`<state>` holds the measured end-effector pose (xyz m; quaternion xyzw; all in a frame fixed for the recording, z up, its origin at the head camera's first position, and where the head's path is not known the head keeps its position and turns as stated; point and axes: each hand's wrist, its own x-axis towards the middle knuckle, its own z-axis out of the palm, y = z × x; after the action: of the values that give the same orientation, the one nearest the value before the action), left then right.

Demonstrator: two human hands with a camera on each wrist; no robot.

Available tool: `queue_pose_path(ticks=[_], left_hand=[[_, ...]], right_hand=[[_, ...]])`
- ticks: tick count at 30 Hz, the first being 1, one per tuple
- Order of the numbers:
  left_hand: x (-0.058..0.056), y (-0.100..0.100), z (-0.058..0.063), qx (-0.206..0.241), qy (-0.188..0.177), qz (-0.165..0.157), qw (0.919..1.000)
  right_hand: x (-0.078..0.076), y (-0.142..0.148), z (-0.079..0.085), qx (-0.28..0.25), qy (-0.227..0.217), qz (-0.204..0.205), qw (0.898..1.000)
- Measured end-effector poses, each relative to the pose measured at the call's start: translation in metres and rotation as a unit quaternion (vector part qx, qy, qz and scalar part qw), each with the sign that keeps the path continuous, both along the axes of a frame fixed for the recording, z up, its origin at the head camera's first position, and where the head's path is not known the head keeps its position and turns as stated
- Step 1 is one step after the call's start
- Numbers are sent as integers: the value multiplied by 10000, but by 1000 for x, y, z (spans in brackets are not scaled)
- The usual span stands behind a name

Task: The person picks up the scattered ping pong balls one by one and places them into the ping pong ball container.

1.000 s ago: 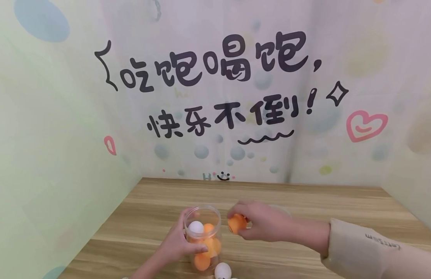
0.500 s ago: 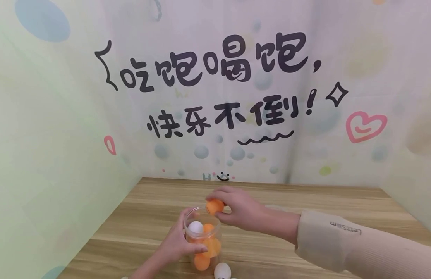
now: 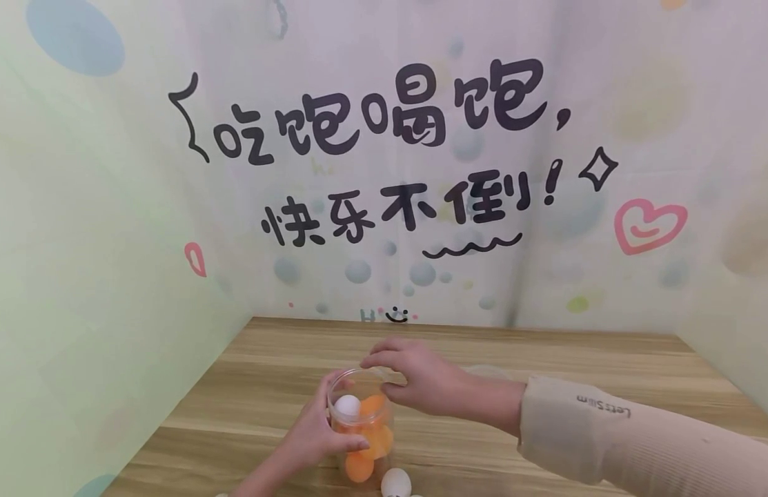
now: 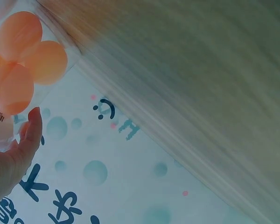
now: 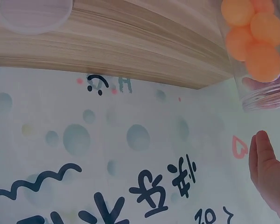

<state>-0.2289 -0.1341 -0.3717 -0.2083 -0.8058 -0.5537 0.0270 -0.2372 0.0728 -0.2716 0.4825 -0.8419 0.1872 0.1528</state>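
Observation:
In the head view my left hand grips a clear plastic jar from its left side, thumb across the front. Inside lie several orange ping-pong balls and a white one near the top. Over the mouth's right rim hovers my right hand, fingers extended and holding nothing. The right wrist view shows that hand apart from the jar. In the left wrist view, my left hand is beside the orange balls, seen through the wall.
A white ping-pong ball rests on the wooden table by the jar's base, with a sliver of another at the frame's bottom edge. A clear round lid lies behind my right forearm. Printed curtains enclose the back and sides.
My right hand has carried an orange ball leftward to the jar's mouth and let it go. It now lies on top of the others. My left hand and the jar have stayed put.

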Motion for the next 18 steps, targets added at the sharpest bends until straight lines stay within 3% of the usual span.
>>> queue_pose_path(ticks=[11, 18], left_hand=[[-1, 2, 0, 0, 1, 65, 10000], [1, 3, 1, 51, -150, 10, 9999]], right_hand=[[3, 14, -2, -216, -397, -99, 9989], [18, 25, -21, -227, -811, -466, 9954]])
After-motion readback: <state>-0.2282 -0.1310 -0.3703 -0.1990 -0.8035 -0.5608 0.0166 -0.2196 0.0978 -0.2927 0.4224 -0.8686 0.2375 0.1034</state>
